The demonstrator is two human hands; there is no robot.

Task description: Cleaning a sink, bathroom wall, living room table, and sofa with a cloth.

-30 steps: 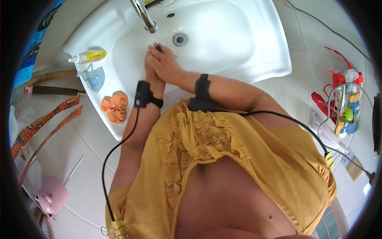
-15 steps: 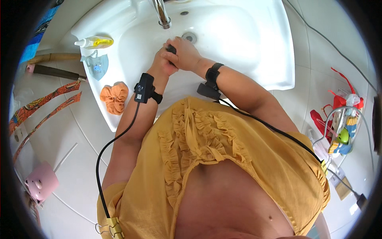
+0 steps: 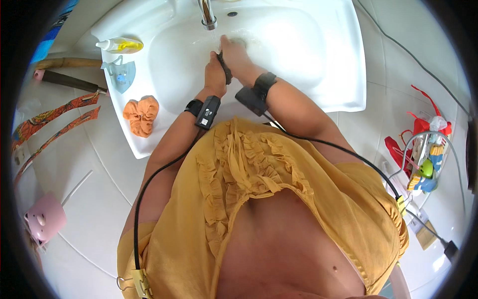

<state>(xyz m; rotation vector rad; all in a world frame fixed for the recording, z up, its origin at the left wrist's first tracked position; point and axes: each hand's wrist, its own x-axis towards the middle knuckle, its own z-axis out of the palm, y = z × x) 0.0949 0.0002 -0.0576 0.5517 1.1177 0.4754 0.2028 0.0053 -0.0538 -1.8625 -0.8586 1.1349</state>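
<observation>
White-tiled room, white sink. Your left hand curls round dark item above basin; right hand just beside (blurred, can't tell how closed). Step looks like rinsing; next move calls for steady grip below tap. Farther, yellow-filled bottle: no writing legible.

Held item over the sink, before the faucet — bottle behind scrunchie, on the left ledge

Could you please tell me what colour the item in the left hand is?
The item in the left hand looks black or very dark grey in the head view.
</observation>
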